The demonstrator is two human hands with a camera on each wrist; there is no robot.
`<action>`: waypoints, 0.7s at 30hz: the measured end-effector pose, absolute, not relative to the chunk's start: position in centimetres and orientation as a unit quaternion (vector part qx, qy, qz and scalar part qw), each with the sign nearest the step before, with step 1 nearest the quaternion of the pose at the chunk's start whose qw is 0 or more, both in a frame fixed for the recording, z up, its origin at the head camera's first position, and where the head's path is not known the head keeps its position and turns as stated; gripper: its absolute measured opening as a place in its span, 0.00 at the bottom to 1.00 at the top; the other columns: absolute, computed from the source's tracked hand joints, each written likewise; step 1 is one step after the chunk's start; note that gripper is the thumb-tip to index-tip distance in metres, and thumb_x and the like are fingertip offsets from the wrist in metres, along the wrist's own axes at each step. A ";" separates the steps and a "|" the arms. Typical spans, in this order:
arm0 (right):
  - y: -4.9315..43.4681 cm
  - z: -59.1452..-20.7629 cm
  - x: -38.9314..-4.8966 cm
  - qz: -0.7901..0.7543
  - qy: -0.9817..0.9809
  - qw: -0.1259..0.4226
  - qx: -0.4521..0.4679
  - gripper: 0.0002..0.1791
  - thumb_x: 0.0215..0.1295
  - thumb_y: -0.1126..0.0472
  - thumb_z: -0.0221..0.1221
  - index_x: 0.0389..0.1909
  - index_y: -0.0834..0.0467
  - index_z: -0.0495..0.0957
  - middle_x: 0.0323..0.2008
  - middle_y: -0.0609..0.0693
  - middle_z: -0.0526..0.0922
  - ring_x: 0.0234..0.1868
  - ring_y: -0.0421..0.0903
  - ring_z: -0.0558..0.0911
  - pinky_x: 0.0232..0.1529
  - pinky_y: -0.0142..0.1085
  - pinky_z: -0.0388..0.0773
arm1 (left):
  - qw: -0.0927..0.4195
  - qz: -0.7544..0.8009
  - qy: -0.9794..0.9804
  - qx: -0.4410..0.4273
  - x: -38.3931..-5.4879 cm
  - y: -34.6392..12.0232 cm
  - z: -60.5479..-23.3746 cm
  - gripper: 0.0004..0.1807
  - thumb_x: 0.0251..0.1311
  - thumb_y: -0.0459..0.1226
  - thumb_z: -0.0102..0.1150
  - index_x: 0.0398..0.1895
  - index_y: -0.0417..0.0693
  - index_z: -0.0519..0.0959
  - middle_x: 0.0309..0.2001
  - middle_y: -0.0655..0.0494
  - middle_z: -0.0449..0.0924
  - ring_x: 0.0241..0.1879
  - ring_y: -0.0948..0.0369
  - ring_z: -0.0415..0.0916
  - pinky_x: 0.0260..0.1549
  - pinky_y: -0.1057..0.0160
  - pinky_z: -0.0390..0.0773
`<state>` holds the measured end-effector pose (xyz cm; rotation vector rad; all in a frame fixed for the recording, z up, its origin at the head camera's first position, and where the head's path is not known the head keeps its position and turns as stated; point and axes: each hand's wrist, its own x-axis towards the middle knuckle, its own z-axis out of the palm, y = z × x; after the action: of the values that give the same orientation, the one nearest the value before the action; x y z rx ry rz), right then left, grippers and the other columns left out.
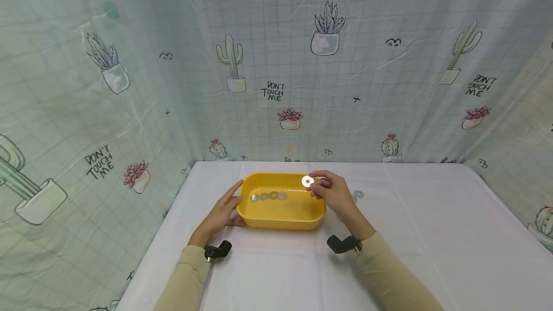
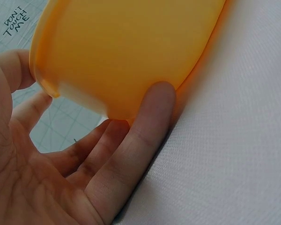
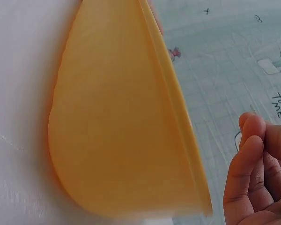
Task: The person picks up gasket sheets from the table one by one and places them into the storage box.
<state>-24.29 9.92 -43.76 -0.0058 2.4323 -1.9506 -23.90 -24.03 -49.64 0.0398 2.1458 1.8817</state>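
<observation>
Near open tray edge (image 1: 281, 224), washer (image 1: 304, 179) in right grip (image 1: 333, 192)

Head cam's pretty evenly lit, washer (image 1: 304, 181) glaring white around 5 o'clock; right-wrist tub (image 3: 117, 117) goes blurry at 6 o'clock.

"DON'T TOUCH ME" (image 1: 273, 91) stands in black several times on the plant-printed backdrop cloth (image 1: 263, 18), among small x marks (image 1: 356, 99).

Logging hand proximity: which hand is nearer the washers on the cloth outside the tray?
Right. The right hand is just left of those washers, at the right end of the tray; the left hand grips its left end, farther.
</observation>
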 end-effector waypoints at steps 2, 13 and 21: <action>9.3 -43.7 -24.4 -0.628 0.778 0.014 -0.003 0.17 0.70 0.68 0.62 0.58 0.56 0.79 0.42 0.57 0.89 0.34 0.45 0.85 0.40 0.28 0.87 | 0.142 0.654 0.743 0.012 -23.9 -24.1 -49.7 0.28 0.79 0.47 0.45 0.77 0.84 0.57 0.69 0.40 0.66 0.47 0.52 0.83 0.41 0.47 0.90; 6.8 -43.7 -24.8 -0.646 0.763 0.021 -0.010 0.16 0.70 0.68 0.61 0.57 0.55 0.80 0.38 0.55 0.89 0.31 0.45 0.83 0.37 0.30 0.86 | 0.139 0.654 0.744 0.006 -24.0 -24.1 -49.7 0.28 0.79 0.47 0.45 0.75 0.87 0.58 0.68 0.42 0.68 0.45 0.51 0.84 0.40 0.47 0.90; 5.3 -44.3 -25.3 -0.653 0.757 0.033 -0.009 0.16 0.70 0.69 0.62 0.56 0.56 0.81 0.37 0.54 0.89 0.29 0.44 0.83 0.35 0.30 0.86 | 0.141 0.661 0.737 0.009 -24.0 -24.2 -49.8 0.28 0.79 0.46 0.45 0.76 0.86 0.58 0.68 0.41 0.69 0.45 0.51 0.84 0.41 0.46 0.90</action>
<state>-25.30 5.35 -44.28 -0.0287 2.3273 -2.0090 -23.98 -24.16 -49.81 0.0253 2.1299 1.9076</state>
